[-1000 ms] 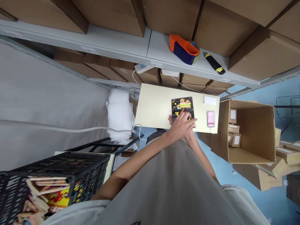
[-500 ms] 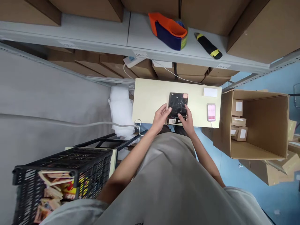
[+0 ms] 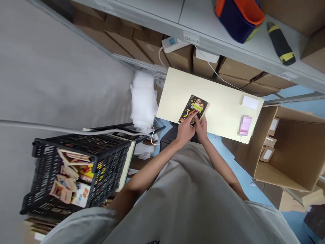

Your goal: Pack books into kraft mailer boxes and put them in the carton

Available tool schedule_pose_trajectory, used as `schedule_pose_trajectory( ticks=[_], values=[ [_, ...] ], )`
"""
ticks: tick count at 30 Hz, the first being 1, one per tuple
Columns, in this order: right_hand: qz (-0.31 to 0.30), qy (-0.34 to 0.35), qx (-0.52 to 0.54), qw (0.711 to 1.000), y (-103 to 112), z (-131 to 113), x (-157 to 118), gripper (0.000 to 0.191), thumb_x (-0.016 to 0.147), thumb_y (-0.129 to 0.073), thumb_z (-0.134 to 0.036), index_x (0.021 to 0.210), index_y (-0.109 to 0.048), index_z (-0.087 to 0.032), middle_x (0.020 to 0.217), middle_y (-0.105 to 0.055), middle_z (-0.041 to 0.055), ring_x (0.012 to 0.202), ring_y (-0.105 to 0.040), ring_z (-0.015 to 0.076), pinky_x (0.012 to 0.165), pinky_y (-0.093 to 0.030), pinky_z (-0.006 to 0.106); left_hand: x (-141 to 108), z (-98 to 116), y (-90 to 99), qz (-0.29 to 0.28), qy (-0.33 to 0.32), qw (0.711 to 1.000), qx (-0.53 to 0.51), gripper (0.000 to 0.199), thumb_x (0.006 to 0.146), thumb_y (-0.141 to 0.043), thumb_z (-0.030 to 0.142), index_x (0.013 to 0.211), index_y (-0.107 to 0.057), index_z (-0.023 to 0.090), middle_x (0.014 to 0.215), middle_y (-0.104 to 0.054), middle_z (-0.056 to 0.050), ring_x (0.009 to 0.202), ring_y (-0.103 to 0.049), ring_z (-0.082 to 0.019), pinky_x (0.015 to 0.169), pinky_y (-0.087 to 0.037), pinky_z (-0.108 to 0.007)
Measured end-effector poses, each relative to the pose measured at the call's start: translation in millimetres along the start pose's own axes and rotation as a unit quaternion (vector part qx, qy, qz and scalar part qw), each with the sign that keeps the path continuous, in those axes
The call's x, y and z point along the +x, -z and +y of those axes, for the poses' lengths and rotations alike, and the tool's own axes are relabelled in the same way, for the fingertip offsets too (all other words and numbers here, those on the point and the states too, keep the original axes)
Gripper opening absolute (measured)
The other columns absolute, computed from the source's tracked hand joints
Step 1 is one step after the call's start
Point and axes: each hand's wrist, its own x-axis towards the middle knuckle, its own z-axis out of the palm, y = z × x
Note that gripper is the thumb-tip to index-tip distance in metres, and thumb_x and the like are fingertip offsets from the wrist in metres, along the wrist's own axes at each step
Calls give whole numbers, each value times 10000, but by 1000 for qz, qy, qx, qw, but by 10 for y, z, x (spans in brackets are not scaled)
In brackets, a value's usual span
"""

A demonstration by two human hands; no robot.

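Note:
A black book (image 3: 195, 105) with a colourful picture and large numerals on its cover is held tilted over the near edge of the pale table (image 3: 175, 88). My left hand (image 3: 186, 129) grips its lower part, fingers over the cover. My right hand (image 3: 201, 128) is closed on the lower right edge, touching the left one. At the table's right end lie a phone (image 3: 245, 125), partly blurred, and a white box or card (image 3: 250, 102).
A black crate (image 3: 99, 149) of books stands at lower left, white wrapping (image 3: 143, 98) beside the table. An open carton (image 3: 291, 169) with small boxes is at right. Above runs a grey shelf (image 3: 162, 15) with a tape dispenser (image 3: 238, 18) and a cutter (image 3: 281, 44).
The book now shows its colourful cover instead of the black side with a barcode label. Both hands have come together at its lower end. The camera view has turned and shifted left.

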Motion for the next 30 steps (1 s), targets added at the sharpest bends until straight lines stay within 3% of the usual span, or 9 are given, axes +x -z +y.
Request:
schedule_pose_trajectory(
  ticks=[3, 5, 9, 13, 17, 21, 23, 26, 30],
  values=[
    [11, 3, -34, 999, -198, 65, 270, 523, 1002, -680, -651, 1311, -667, -229, 1340, -795, 115, 1240, -745, 259, 1160, -597, 435, 183, -163, 229, -44, -53, 997, 35, 578, 975, -650, 148, 1545, -695, 235, 1643, -682, -120, 1552, -638, -305, 1346, -490, -508],
    [14, 1, -64, 998, -384, 134, 527, 435, 985, -699, -608, 1214, -650, -241, 1264, -798, 95, 1167, -755, 236, 1122, -615, 414, 333, -323, 430, -44, -58, 996, 48, 565, 980, -656, 165, 1541, -689, 219, 1655, -668, -134, 1587, -597, -320, 1379, -442, -537],
    [47, -45, -80, 995, -874, 303, 1171, 373, 972, -732, -553, 1148, -590, -256, 1086, -795, 41, 1039, -772, 201, 987, -666, 366, 463, -738, 960, -19, 14, 999, 22, 533, 999, -721, 276, 1527, -687, 218, 1600, -709, -144, 1519, -651, -342, 1322, -508, -542],
    [107, -87, -89, 986, -1319, 417, 1768, 338, 964, -767, -446, 1148, -555, -259, 954, -776, -4, 916, -768, 178, 898, -678, 345, 331, -1238, 1594, 10, 91, 995, -43, 447, 1014, -714, 322, 1449, -740, 222, 1548, -745, -139, 1461, -696, -346, 1246, -579, -527],
    [166, -120, -174, 963, -1565, 423, 2120, 350, 989, -704, -355, 1281, -568, -220, 1121, -790, 56, 1013, -798, 194, 961, -683, 396, 230, -1744, 2107, 76, 150, 979, -114, 355, 1001, -722, 292, 1346, -788, 242, 1453, -800, -117, 1373, -752, -329, 1200, -608, -512],
    [218, -87, -318, 919, -1681, 358, 2132, 529, 1025, -619, -342, 1505, -518, -146, 1456, -692, 211, 1355, -731, 275, 1181, -609, 505, 323, -2213, 2402, 142, 194, 949, -203, 274, 979, -728, 244, 1241, -808, 235, 1372, -829, -112, 1331, -773, -306, 1184, -613, -493],
    [195, 0, -398, 897, -1795, 323, 2008, 580, 1031, -619, -428, 1536, -529, -158, 1590, -597, 240, 1534, -608, 318, 1287, -521, 556, 413, -2454, 2503, 179, 216, 929, -243, 245, 980, -712, 220, 1206, -808, 220, 1340, -836, -117, 1299, -784, -291, 1188, -606, -487],
    [97, 125, -433, 887, -2172, 350, 1754, 550, 1062, -540, -482, 1536, -557, -204, 1618, -583, 207, 1567, -578, 320, 1317, -486, 592, 557, -2868, 2651, 249, 261, 890, -279, 208, 964, -705, 176, 1144, -806, 196, 1299, -839, -125, 1273, -790, -279, 1203, -587, -467],
    [-79, 144, -411, 897, -3012, 742, 1595, 458, 1052, -582, -514, 1397, -668, -224, 1492, -679, 161, 1452, -665, 316, 1262, -540, 593, 696, -3501, 2832, 370, 347, 798, -326, 138, 932, -724, 138, 1045, -791, 178, 1187, -843, -128, 1202, -802, -256, 1191, -578, -416]
  ],
)
